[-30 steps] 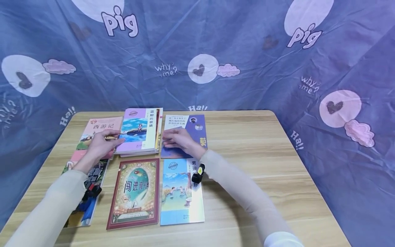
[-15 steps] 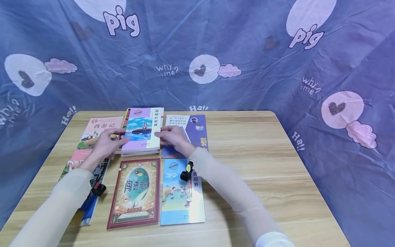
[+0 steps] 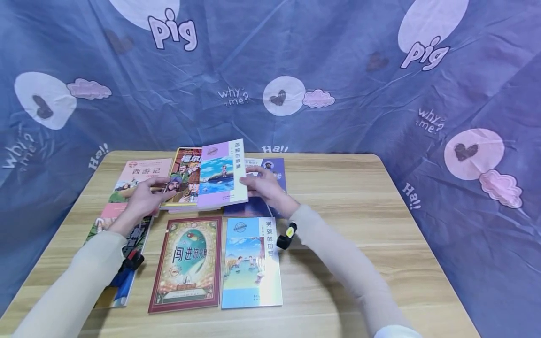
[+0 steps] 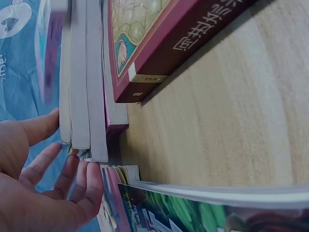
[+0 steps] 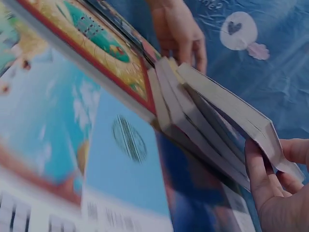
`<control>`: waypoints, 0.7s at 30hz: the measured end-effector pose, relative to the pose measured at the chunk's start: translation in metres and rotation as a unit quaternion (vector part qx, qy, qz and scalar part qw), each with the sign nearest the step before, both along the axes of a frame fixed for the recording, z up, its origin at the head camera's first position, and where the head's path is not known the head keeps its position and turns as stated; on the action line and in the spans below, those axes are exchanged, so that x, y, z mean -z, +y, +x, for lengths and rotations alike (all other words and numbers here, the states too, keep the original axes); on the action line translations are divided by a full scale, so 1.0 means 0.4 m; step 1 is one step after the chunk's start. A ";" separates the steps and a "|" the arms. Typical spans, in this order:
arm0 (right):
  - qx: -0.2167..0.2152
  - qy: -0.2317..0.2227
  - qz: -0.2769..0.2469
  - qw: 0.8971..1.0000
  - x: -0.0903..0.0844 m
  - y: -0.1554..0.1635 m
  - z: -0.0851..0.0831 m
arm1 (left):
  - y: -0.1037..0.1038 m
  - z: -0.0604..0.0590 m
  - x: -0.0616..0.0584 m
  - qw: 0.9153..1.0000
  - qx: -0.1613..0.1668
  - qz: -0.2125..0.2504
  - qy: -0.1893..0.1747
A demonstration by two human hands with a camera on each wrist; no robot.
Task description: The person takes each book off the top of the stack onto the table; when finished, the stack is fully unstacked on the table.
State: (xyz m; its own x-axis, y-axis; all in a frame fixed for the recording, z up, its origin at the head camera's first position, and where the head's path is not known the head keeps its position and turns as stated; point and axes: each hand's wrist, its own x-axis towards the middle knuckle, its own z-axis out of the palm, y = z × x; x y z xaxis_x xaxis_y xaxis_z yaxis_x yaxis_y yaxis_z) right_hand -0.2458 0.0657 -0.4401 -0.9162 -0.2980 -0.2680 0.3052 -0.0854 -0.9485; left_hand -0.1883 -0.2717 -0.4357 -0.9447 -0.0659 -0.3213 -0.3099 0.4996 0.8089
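Observation:
My right hand (image 3: 270,190) pinches a purple-and-white paperback book (image 3: 216,176) by its right edge, thumb on the cover. The book is tilted and partly raised off a stack; in the right wrist view its page block (image 5: 231,104) stands apart from the books below at the hand's end. Uncovered beneath it is a colourful comic-style book (image 3: 188,164) with a yellow edge. My left hand (image 3: 145,199) touches the stack's left side. In the left wrist view its thumb (image 4: 41,128) lies at the upper book's edge and its fingers, loosely bent, meet the stacked books' ends (image 4: 84,96).
Left of the stack lies a pink book (image 3: 145,170), with a dark-covered book (image 3: 137,234) nearer, partly under my left arm. In front are a red-bordered book (image 3: 186,263) and a light blue book (image 3: 249,267). A dark blue book (image 3: 276,176) lies behind my right hand.
My right hand has taken hold of the purple-and-white book and drawn it up and right off the stack, uncovering the comic-style book. My left hand stays at the stack's left side.

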 end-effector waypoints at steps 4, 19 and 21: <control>0.017 0.000 0.003 1.000 -0.016 0.094 -0.005 | -0.002 -0.001 0.002 1.000 -0.001 0.002 0.001; 0.070 -0.051 -0.005 0.996 0.010 0.507 0.011 | -0.005 -0.003 0.010 1.000 -0.007 0.009 0.002; 0.069 -0.054 -0.002 0.996 0.023 0.548 0.013 | -0.004 -0.002 0.011 1.000 -0.013 0.006 -0.001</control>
